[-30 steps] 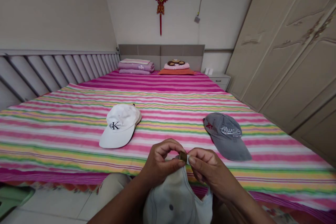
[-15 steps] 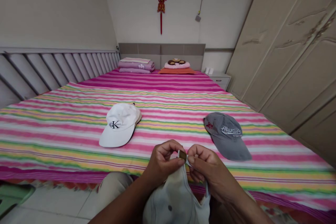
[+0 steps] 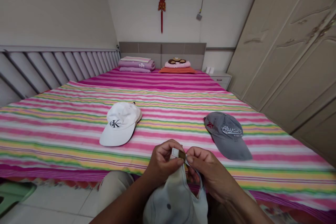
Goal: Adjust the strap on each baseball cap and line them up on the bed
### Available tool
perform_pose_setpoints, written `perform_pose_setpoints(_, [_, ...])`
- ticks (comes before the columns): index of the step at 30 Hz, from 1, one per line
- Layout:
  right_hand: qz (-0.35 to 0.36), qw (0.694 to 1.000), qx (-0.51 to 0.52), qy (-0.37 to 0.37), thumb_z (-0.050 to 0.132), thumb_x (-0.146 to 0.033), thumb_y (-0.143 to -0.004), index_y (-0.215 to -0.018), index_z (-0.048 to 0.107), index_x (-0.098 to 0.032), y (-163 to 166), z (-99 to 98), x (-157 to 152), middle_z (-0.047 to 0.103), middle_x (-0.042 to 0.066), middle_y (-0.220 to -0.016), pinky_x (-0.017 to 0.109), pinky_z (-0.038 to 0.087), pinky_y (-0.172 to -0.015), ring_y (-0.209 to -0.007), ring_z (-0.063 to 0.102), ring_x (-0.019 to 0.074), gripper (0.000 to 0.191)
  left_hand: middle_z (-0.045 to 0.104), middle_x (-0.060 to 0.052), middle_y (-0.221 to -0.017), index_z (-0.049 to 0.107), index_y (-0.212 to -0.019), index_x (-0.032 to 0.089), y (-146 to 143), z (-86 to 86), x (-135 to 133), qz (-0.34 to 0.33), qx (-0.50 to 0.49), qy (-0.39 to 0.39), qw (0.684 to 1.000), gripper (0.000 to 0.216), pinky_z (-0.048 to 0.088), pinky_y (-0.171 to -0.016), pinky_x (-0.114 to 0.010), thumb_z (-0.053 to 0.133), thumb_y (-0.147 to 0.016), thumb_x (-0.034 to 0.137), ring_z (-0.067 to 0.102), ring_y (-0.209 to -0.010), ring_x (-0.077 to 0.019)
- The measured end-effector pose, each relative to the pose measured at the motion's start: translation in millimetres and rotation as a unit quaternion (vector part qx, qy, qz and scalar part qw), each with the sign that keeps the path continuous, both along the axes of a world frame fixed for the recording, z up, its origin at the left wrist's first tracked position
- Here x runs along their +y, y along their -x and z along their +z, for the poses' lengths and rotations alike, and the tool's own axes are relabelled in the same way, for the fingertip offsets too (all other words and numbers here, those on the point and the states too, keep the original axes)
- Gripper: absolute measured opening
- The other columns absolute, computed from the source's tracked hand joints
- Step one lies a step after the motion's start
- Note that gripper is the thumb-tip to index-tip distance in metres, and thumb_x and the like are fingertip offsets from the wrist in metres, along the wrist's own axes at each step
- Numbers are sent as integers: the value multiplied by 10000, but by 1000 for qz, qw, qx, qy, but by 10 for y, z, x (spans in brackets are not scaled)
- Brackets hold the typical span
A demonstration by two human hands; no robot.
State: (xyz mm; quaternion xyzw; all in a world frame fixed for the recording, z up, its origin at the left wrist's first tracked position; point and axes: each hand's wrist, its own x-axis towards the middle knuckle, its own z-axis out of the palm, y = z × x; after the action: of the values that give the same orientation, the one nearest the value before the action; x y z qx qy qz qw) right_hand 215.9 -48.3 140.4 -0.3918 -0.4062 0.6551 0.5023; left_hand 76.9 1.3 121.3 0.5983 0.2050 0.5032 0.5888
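Observation:
A pale grey-green baseball cap (image 3: 168,199) is low in front of me, its back strap raised between my two hands. My left hand (image 3: 165,159) pinches the strap at its metal buckle (image 3: 181,154), with a pale strap end showing through on the left. Close on the buckle's other side, my right hand (image 3: 207,168) grips the strap between thumb and forefinger. The cap's brim is out of sight. Farther up the bed lie a white cap (image 3: 121,122) with black letters and a grey cap (image 3: 227,133) with white lettering.
A striped sheet (image 3: 168,112) covers the bed. Folded purple bedding (image 3: 136,65) and a pink folded item (image 3: 177,63) lie by the headboard (image 3: 147,49). A rail (image 3: 52,66) runs along the left, a wardrobe (image 3: 283,49) stands right, and a green stool (image 3: 15,196) is lower left.
More of the pale strap end now sticks out left of the buckle. The gap in the cap's back has narrowed slightly, with my right hand a little changed in pose.

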Motion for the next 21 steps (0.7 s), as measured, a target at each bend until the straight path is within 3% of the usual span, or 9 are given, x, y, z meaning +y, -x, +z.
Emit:
perform_pose_setpoints(3, [13,1000,14,6,658,-425,-679,-630,519,-145,-3,23,5,511,-32,-478,203,276,-427,-394,400,63,317,590,-42,-713,641,-744,157,24,6,4,6,1,-26,1000,190,422,-709,-307,696,-599,266,536,-707,-160])
perform_pose_setpoints(7, [32,999,-5,3,660,-383,-685,-674,535,-136,-50,17,14,547,-9,-520,204,297,-469,-460,448,80,276,592,-36,-730,650,-761,164,50,-8,15,23,-28,-2,999,195,423,-703,-303,696,-602,267,545,-727,-163])
perform_pose_setpoints(15, [11,1000,17,15,704,-367,-636,-619,527,-147,-6,-1,38,495,-47,-435,202,279,-428,-374,381,61,283,589,-47,-722,641,-756,141,41,1,12,2,22,12,1000,221,413,-686,-292,699,-602,287,553,-776,-190])
perform_pose_setpoints(21, [26,998,37,47,684,-350,-657,-619,532,-140,-17,24,67,528,-37,-446,178,277,-384,-345,405,49,262,583,-32,-732,639,-775,143,79,1,33,-14,19,18,1000,209,397,-629,-256,699,-613,261,526,-684,-142])
